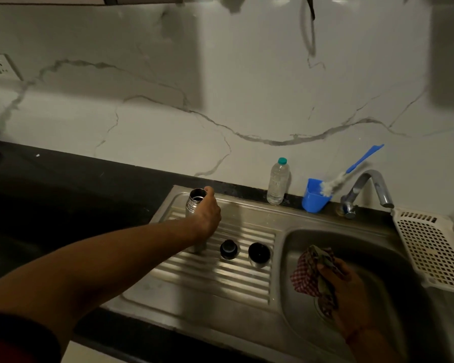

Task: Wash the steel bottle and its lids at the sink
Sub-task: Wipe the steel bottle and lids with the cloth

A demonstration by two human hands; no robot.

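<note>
Grips the smooth, cylindrical steel bottle [195, 204] just below its open mouth with the left hand [208, 214], long axis upright on the ribbed steel drainboard [220, 286], well left of the basin [370, 244]. Clutches a bunched red-checked cloth [308, 271] in the right hand [337, 280] over that basin, nearer the curved tap [375, 183] than the left. Probably calls for a carry rightward, past the black stopper [228, 248] and the dark-lined steel cup lid [258, 255] standing on the ribs between bottle and basin.

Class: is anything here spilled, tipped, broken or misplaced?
Nothing stands out. The left hand grips the open steel bottle, upright on the ribbed drainboard beside its round black lid and steel cup lid; the right hand holds a red-checked cloth.
</note>
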